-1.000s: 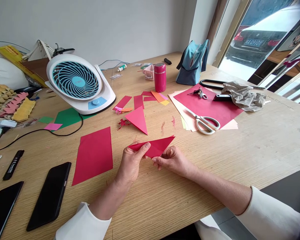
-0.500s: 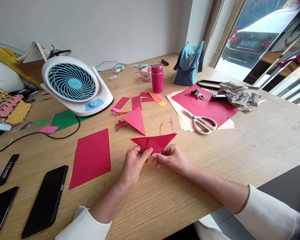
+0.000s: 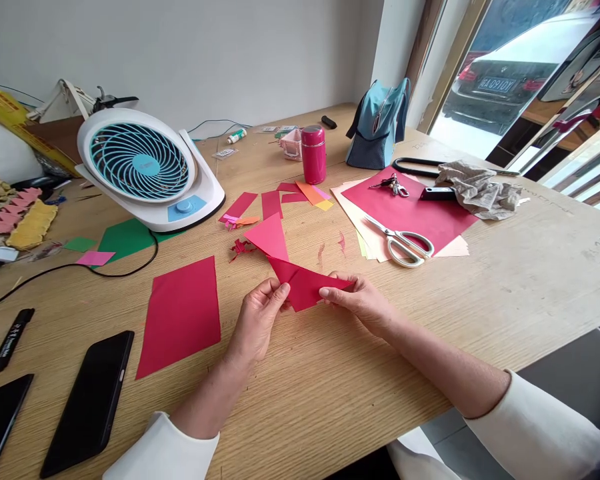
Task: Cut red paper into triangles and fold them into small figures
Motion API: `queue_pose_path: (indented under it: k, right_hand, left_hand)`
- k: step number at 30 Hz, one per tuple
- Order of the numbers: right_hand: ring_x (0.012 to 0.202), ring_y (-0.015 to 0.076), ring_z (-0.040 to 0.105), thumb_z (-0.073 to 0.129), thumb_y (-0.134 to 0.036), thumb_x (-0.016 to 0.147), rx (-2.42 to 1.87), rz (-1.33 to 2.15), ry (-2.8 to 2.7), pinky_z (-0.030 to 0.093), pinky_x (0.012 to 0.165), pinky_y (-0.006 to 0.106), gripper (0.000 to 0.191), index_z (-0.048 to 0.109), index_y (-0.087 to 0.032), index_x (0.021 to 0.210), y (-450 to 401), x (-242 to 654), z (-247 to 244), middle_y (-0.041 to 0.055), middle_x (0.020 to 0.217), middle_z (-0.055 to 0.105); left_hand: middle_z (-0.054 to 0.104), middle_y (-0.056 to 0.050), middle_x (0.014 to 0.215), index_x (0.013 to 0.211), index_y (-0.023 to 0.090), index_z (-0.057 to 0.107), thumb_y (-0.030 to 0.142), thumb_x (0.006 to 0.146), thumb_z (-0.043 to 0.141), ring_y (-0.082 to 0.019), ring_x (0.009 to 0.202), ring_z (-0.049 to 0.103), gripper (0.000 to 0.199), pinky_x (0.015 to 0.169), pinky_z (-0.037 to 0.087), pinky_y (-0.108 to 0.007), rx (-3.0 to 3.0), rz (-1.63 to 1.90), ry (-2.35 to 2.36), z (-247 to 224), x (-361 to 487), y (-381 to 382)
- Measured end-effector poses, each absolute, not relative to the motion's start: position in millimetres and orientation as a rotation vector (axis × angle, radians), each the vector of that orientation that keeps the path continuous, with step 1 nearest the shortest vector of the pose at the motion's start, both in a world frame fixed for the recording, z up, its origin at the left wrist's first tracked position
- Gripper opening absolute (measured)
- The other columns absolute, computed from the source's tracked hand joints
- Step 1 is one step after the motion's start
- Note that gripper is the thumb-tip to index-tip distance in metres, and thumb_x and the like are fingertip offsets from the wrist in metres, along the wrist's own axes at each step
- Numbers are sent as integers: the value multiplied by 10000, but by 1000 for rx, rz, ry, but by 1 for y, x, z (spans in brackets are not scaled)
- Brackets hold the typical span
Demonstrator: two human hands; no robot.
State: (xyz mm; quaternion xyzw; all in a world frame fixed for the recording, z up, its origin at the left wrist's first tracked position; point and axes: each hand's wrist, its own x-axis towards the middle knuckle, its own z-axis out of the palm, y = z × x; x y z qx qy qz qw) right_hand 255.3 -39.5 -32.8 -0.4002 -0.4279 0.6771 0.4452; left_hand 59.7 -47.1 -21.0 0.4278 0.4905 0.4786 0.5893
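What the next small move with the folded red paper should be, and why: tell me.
Probably level the folded red paper by raising the right hand slightly: the left hand pinches one side, the right hand the other, and the paper's top edge slopes down toward the right hand.

Place: indoor craft workspace, home or shop unclear | Table point(image 3: 330, 373): wooden, pencil-marked, spread with coloured paper point(image 3: 183, 317), scissors point(image 3: 405, 243), a marker point(image 3: 11, 340), a fan point(image 3: 147, 167) | Side: plain pale wall point(image 3: 220, 60), large window point(image 3: 510, 80), parked car point(image 3: 505, 83) outside
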Motion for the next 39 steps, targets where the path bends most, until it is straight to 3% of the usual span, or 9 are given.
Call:
queue_pose_path:
  k: [3, 7, 12, 19, 26, 29, 33, 36, 39]
  right_hand:
    - [655, 110, 577, 830, -471, 676, -1000, 1694, -1076, 446, 640, 242, 345, 691, -176, 786, -38, 262, -26, -7, 731, 670]
    - [580, 94, 537, 831, -496, 668, -1028, 1712, -1173, 396, 535, 216, 391, 705, -168, 838, -37, 263, -27, -13, 683, 654]
    - [474, 70, 423, 818, -550, 654, -1035, 1695, -1271, 284, 438, 208, 435, 626, -159, 665, -42, 256, -33, -41, 548, 556]
    - [519, 82, 454, 717, -586, 762, -993, 1648, -1333, 339, 491, 218, 442, 617, -161, 690, -42, 254, -36, -25, 610, 580]
    - [525, 87, 455, 624, -336, 885, -996, 1433, -1930, 341, 489, 212, 213, 690, -166, 774, -47, 255, -42, -26, 601, 586]
    - [612, 109, 543, 558, -224, 908, -1084, 1136, -1972, 429, 566, 228, 141, 691, -177, 908, -45, 251, -40, 9, 757, 648]
    - [949, 195, 639, 552, -170, 915, -1082, 668, -2233, 515, 850, 334, 285, 645, -186, 1184, -27, 226, -29, 118, 1150, 627]
    - [1232, 289, 531, 562, -189, 928, -1141, 349, -2409, 444, 1028, 444, 376, 595, -182, 1303, -5, 199, -25, 193, 1361, 515]
    - [1315, 345, 471, 555, -257, 942, -1300, 200, -2474, 437, 1040, 484, 392, 585, -156, 1320, 13, 177, -31, 233, 1492, 403]
  left_hand:
    - [524, 28, 663, 672, 184, 546, 406, 781, 717, -110, 648, 471, 300, 654, 422, -224, 1227, 1090, 1198, -18, 56, -46]
    - [428, 37, 627, 622, 180, 516, 342, 829, 659, -101, 601, 389, 300, 584, 343, -218, 1608, 910, 1228, -12, 55, -46]
    - [481, 31, 642, 685, 181, 578, 375, 857, 632, -110, 612, 420, 265, 592, 357, -221, 1581, 896, 1242, -18, 58, -51]
    - [565, 14, 683, 747, 183, 651, 463, 833, 661, -122, 648, 489, 293, 642, 414, -227, 1322, 1012, 1236, -27, 59, -50]
    - [641, -3, 716, 833, 189, 718, 484, 755, 742, -140, 661, 530, 306, 637, 424, -235, 1288, 1167, 1426, -17, 1, -52]
    - [722, -54, 916, 969, 199, 742, 468, 805, 686, -198, 843, 618, 320, 747, 456, -263, 1493, 1054, 1573, -13, -41, -51]
    - [702, -55, 870, 966, 207, 702, 369, 873, 562, -209, 751, 618, 233, 679, 449, -290, 1836, 860, 1793, -14, -79, -46]
    - [683, -112, 990, 1019, 189, 698, 265, 891, 504, -277, 903, 619, 244, 809, 470, -383, 2237, 692, 1930, -20, -86, -41]
    - [658, -134, 1155, 1148, 189, 664, 246, 924, 496, -309, 1051, 591, 285, 896, 465, -445, 2553, 567, 1860, -28, -77, -39]
